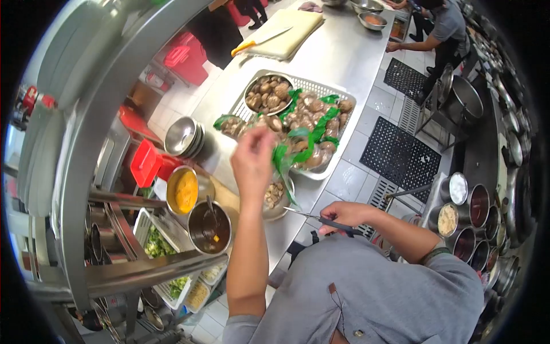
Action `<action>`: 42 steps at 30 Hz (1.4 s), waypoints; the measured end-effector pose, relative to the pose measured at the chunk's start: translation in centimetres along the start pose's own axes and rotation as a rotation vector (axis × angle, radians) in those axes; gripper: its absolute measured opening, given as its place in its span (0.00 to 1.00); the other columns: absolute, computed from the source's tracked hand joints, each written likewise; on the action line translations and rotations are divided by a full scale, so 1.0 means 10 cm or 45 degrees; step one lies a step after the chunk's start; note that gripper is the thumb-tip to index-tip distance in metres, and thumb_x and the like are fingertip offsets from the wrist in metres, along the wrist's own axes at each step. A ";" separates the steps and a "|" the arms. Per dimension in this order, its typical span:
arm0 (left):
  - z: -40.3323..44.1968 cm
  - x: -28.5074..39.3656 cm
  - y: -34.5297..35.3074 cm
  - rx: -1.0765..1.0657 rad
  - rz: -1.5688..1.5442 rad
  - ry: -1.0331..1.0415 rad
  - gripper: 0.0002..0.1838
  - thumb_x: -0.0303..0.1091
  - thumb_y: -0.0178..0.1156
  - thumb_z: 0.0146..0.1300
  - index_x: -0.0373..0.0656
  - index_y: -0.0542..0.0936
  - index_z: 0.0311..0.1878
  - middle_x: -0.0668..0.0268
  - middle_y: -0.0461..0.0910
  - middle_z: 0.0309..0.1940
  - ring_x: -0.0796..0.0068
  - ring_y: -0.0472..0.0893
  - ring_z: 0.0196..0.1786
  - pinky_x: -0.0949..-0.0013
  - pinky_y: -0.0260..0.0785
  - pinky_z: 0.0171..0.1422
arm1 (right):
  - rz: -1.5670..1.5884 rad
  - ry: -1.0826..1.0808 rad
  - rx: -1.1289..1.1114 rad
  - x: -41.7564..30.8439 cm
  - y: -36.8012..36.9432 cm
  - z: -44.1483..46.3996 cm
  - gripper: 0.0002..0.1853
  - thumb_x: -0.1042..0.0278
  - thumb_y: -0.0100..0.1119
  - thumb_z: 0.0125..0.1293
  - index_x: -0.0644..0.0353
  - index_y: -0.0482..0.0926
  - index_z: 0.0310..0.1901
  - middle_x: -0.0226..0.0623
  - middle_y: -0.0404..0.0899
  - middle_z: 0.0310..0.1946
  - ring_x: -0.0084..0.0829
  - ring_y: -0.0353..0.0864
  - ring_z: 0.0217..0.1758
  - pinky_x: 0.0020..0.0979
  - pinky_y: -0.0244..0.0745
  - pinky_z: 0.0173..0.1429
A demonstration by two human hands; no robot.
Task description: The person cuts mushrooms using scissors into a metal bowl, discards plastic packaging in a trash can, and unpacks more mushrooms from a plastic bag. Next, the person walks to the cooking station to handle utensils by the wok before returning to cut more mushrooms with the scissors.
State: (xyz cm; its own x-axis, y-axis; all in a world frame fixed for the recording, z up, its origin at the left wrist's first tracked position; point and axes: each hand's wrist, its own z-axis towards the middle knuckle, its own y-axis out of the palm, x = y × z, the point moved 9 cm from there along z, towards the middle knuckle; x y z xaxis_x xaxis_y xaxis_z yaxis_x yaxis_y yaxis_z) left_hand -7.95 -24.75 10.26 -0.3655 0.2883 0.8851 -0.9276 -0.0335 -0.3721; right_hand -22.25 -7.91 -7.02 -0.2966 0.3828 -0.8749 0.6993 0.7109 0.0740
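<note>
My right hand (339, 217) is closed round the dark handles of a pair of scissors (312, 217), whose blades point left toward a bowl of cut mushrooms (274, 195). My left hand (253, 160) is raised over the near edge of a white basket (329, 171), its fingers bent together; what they hold, if anything, is hard to make out. Beside it hangs a clear plastic bag with green strips (282, 160). The basket holds bagged mushrooms (312, 114) and a steel bowl of whole mushrooms (268, 94).
A knife (263, 40) lies on a cutting board (286, 34) at the back. Stacked bowls (182, 136), an orange sauce pot (184, 190) and a dark sauce pot (209, 227) stand left. A person (447, 34) works at the upper right.
</note>
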 end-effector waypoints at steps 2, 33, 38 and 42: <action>-0.04 0.08 0.44 -0.257 0.166 0.220 0.09 0.31 0.63 0.67 0.38 0.86 0.46 0.56 0.87 0.37 0.63 0.87 0.39 0.63 0.78 0.46 | 0.095 -0.036 0.023 0.12 -0.12 -0.10 0.24 0.44 0.69 0.66 0.56 0.72 0.27 0.23 0.73 0.20 0.17 0.74 0.20 0.24 0.70 0.24; -1.76 -1.55 -0.67 0.386 -0.641 -0.895 0.19 0.36 0.60 0.74 0.29 0.80 0.59 0.61 0.86 0.41 0.77 0.84 0.38 0.74 0.80 0.44 | -0.996 -0.403 0.850 -0.85 0.18 0.27 0.30 0.39 0.74 0.54 0.62 0.78 0.37 0.44 0.79 0.32 0.49 0.82 0.34 0.43 0.76 0.38; -1.78 -1.56 -0.73 0.361 -0.459 -0.852 0.20 0.37 0.59 0.75 0.28 0.80 0.59 0.61 0.86 0.39 0.78 0.84 0.37 0.74 0.79 0.45 | -1.162 -0.280 0.772 -0.83 0.26 0.46 0.31 0.38 0.71 0.56 0.62 0.78 0.42 0.46 0.80 0.35 0.51 0.84 0.37 0.47 0.79 0.40; -1.78 -1.65 -0.67 0.344 -0.457 -0.863 0.20 0.38 0.59 0.75 0.29 0.81 0.59 0.60 0.87 0.39 0.77 0.84 0.36 0.75 0.78 0.44 | -1.147 -0.219 0.780 -0.75 0.26 0.59 0.31 0.34 0.70 0.55 0.60 0.80 0.39 0.46 0.82 0.32 0.50 0.85 0.35 0.49 0.79 0.39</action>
State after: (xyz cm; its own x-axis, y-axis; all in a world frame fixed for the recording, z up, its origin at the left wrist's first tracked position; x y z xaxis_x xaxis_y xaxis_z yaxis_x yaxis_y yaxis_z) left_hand 5.70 -12.19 -6.80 0.0707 -0.3136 0.9469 -0.9523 -0.3038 -0.0295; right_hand -14.38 -12.44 -3.05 -0.7985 -0.2502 -0.5476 0.4903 0.2574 -0.8326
